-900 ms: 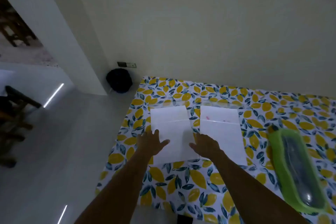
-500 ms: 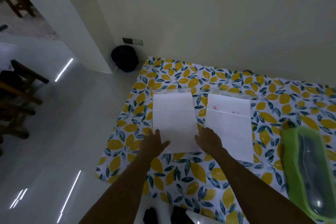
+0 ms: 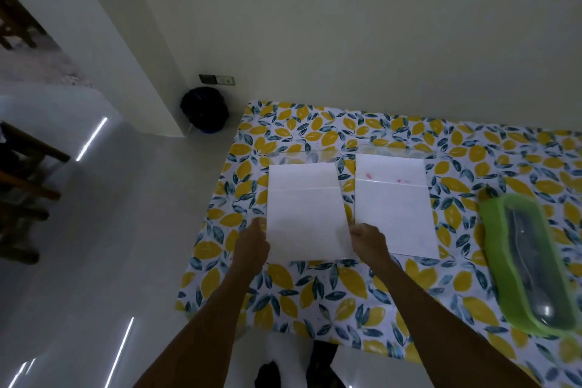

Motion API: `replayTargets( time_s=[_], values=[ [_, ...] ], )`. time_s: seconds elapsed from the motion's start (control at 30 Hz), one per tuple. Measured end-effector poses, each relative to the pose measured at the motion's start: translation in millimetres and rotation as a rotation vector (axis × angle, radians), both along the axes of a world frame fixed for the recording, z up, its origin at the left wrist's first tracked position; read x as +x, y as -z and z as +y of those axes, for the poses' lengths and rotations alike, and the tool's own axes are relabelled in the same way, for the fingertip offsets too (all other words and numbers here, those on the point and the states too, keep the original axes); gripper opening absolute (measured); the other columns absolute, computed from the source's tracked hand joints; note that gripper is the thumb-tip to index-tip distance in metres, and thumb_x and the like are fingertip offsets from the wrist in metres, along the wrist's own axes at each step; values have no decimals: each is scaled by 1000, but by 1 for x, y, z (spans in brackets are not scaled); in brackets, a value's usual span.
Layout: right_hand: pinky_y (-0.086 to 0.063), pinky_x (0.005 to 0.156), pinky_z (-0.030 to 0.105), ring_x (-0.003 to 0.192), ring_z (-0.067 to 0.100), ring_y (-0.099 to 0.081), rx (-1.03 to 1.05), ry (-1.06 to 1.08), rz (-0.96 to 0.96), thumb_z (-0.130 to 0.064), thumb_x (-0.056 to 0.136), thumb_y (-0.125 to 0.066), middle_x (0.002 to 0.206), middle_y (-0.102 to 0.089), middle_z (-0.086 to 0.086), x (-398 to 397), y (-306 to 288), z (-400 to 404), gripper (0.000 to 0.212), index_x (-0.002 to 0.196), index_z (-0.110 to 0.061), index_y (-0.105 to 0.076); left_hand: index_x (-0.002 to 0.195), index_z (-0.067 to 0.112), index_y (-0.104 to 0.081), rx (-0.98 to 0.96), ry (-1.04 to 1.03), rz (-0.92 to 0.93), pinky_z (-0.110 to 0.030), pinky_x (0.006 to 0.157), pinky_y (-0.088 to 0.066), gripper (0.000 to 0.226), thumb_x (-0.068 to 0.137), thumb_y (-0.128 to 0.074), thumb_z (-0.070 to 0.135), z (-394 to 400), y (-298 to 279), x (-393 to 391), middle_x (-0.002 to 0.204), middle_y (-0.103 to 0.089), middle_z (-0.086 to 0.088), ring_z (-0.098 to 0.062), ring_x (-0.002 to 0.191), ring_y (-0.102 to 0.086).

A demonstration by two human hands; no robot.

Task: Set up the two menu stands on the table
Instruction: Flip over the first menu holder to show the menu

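Two menu stands lie flat side by side on the lemon-print tablecloth [image 3: 315,290], each a clear holder with a white sheet inside. My hands are at the lower side edges of the left menu stand [image 3: 304,208]. My left hand [image 3: 253,242] curls its fingers around the left edge. At the right edge, in the gap between the stands, my right hand [image 3: 368,239] does the same. The right menu stand [image 3: 395,208] has faint pink marks near its top and nothing touches it.
A green oblong container [image 3: 491,246] with a clear lid lies on the table's right side. The wall runs along the table's far edge. A black bag [image 3: 204,115] sits on the floor by the corner. Dark wooden chairs [image 3: 25,186] stand at far left.
My hands lay flat with fingers spread on the left stand's lower part. Both have slid outward to its side edges and curled closed. The view has tilted down a little.
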State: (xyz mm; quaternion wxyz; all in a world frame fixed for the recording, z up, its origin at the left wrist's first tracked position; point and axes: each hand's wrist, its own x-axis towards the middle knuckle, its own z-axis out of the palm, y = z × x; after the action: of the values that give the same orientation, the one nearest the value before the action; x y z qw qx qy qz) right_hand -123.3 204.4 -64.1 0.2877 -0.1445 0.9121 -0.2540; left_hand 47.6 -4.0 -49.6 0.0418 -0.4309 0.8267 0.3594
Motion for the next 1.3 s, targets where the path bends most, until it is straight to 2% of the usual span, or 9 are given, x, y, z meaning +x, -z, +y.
replayTargets(
  time_s=[0.17,0.23,0.37,0.47,0.53,0.73,0.87,1.03,1.3],
  values=[
    [-62,79,45,82,21,-74,-282,208,-114,-4,79,-60,84,-78,-2,21,-16,27,34,84,-31,-79,107,-2,-70,-72,179,235,-30,71,-51,34,89,-43,8,-21,-25,35,92,-71,-19,-30,78,-65],
    [-62,78,44,89,22,-74,-401,250,-133,3,78,-64,92,-79,0,36,-34,33,36,90,-26,-80,105,-1,-72,-91,243,287,-28,67,-51,27,90,-50,-5,-27,-34,45,87,-70,-15,-22,72,-61],
    [-56,70,29,92,19,-72,-572,296,-163,-2,86,-69,98,-78,4,64,-66,37,21,98,-17,-79,96,0,-76,-122,316,423,-39,73,-60,17,82,-69,-6,-34,-51,62,89,-75,-20,-32,78,-72],
    [-56,74,33,94,20,-71,-628,347,-164,-12,89,-70,99,-77,3,72,-83,37,16,102,-17,-78,104,1,-75,-131,325,448,-11,72,-50,20,86,-68,-1,-35,-69,66,96,-75,-11,-23,83,-70],
    [-57,78,37,93,19,-70,-632,352,-138,-14,88,-71,98,-77,2,71,-93,33,15,100,-20,-78,110,5,-74,-96,289,475,-5,69,-45,21,90,-65,5,-40,-80,63,101,-74,-12,-19,84,-68],
    [-60,70,31,86,20,-71,-569,246,57,-27,89,-73,87,-75,2,43,-120,11,11,90,-17,-77,88,13,-74,-347,408,599,-36,53,-48,35,99,-50,36,-67,-101,39,65,-64,-5,-14,55,-58],
    [-61,80,40,73,17,-70,-537,211,167,-32,89,-71,77,-74,6,15,-124,-4,18,84,-16,-78,64,11,-48,-446,407,613,-33,50,-31,44,100,-44,35,-81,-112,13,54,-39,2,-14,48,-41],
    [-57,71,40,66,11,-65,-506,131,287,-35,91,-68,69,-68,-6,-24,-129,-27,21,79,-19,-73,64,14,-44,-536,325,532,-32,51,-25,39,99,-45,32,-94,-119,-29,58,-40,-1,-17,51,-39],
    [-46,63,32,69,17,-61,-454,-5,384,-38,97,-57,72,-66,2,-84,-121,-61,23,85,-19,-61,68,11,-52,-490,125,360,-38,57,-43,39,93,-48,40,-118,-115,-93,66,-56,-6,-25,62,-56]
  ],
)
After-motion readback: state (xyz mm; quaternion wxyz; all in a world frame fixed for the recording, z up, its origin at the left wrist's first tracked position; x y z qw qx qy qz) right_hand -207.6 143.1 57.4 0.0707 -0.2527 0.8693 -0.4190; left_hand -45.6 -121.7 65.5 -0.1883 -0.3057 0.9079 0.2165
